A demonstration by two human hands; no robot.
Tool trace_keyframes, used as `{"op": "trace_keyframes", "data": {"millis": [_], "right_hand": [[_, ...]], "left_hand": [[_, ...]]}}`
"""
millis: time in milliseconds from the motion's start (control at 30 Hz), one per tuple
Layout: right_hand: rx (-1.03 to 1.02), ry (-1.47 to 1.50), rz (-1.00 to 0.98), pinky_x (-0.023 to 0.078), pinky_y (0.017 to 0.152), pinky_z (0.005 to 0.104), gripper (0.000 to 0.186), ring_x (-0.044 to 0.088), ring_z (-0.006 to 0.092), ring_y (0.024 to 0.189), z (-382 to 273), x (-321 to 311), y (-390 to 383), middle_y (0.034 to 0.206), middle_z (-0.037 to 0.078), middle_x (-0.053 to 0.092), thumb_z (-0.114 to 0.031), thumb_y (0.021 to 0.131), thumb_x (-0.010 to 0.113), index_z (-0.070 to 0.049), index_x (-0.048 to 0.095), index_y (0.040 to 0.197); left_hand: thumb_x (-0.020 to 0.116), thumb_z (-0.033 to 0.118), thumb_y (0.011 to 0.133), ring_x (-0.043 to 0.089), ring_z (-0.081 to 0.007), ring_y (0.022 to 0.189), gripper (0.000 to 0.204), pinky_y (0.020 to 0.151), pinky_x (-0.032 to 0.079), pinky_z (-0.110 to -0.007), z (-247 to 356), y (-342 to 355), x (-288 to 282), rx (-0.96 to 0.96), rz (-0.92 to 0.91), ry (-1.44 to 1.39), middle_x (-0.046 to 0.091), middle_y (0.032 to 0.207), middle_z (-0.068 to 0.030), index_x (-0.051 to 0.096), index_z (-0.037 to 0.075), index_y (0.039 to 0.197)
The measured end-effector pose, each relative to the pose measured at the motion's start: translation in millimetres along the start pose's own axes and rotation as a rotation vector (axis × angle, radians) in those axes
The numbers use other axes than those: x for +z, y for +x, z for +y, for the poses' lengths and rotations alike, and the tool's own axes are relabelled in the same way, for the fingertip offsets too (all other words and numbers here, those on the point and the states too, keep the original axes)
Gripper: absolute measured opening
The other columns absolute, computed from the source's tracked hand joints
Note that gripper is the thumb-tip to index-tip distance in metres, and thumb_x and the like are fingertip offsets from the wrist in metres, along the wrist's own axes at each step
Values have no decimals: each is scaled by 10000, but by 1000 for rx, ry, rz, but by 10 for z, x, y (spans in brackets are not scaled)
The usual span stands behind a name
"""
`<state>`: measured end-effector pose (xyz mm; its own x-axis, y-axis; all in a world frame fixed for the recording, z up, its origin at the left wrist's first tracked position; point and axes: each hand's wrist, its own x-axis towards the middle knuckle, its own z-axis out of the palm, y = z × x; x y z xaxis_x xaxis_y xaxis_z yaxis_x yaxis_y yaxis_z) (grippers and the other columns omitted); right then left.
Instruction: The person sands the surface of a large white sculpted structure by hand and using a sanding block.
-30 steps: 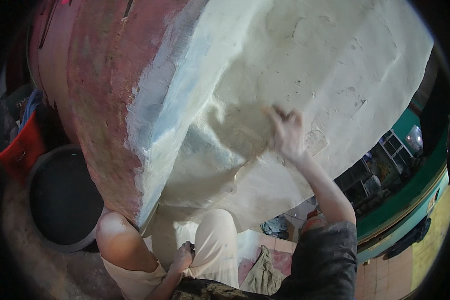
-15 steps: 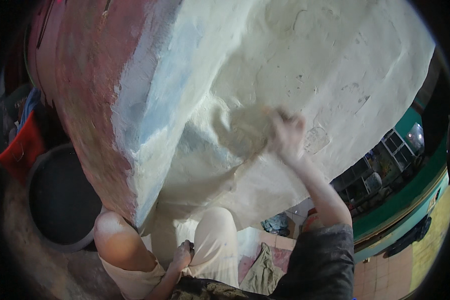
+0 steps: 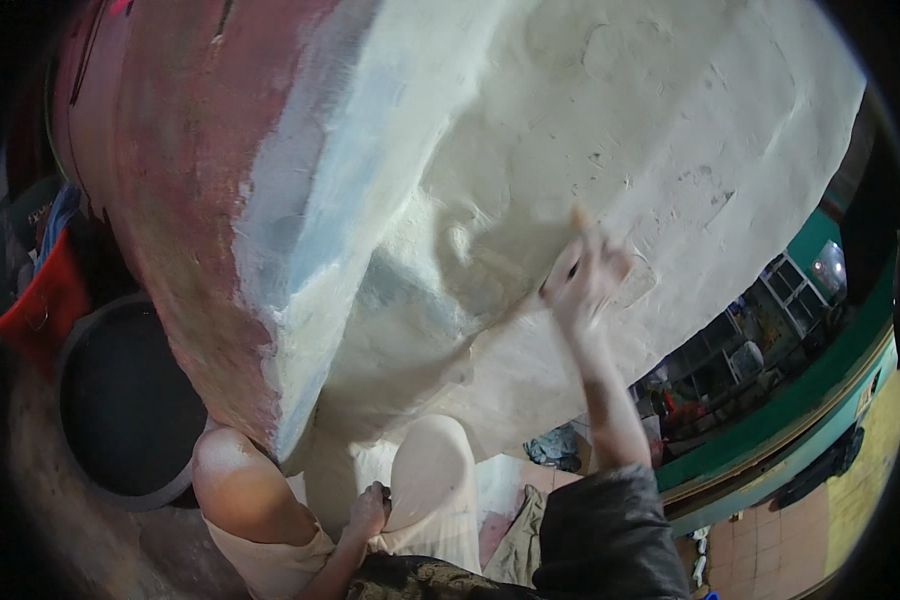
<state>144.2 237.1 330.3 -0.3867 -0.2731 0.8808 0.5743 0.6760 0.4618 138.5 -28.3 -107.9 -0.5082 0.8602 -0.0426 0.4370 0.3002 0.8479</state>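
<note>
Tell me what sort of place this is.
Probably a workshop, perhaps one for large built or sculpted pieces, though I can't tell which trade. What shows it: the huge form with a rough, pale coating and a red-painted side, plus the round black tub and orange-red container beside it.

The large off-white surface (image 3: 670,130), uneven and dark-flecked, spans the view's centre and upper right.
</note>
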Motion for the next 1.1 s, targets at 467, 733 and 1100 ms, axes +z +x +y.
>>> {"op": "trace_keyframes", "data": {"millis": [467, 733, 1100], "right_hand": [[205, 14, -13, 303, 856, 338, 408, 485, 172, 598, 20, -107, -50, 639, 3, 577, -17, 850, 512, -33, 514, 1257], [-42, 23, -147, 315, 808, 339, 537, 544, 137, 687, -177, -50, -713, 667, 8, 558, -12, 730, 594, -85, 552, 1260], [24, 79, -130, 321, 887, 420, 399, 540, 235, 660, -352, 82, -1051, 701, 78, 592, -59, 836, 551, -4, 523, 1230]], "left_hand": [[560, 152, 801, 613, -391, 847, 208, 736, 490, -497, 29, 69, 68, -86, -93, 33, 617, 917, -195, 520, 41, 973], [563, 160, 805, 617, -384, 850, 217, 740, 493, -491, 149, 16, -72, -130, -111, 24, 615, 933, -196, 519, 45, 984], [558, 148, 804, 614, -389, 871, 217, 752, 493, -486, 128, 30, -82, -103, -99, 3, 608, 945, -208, 519, 40, 988]]}}
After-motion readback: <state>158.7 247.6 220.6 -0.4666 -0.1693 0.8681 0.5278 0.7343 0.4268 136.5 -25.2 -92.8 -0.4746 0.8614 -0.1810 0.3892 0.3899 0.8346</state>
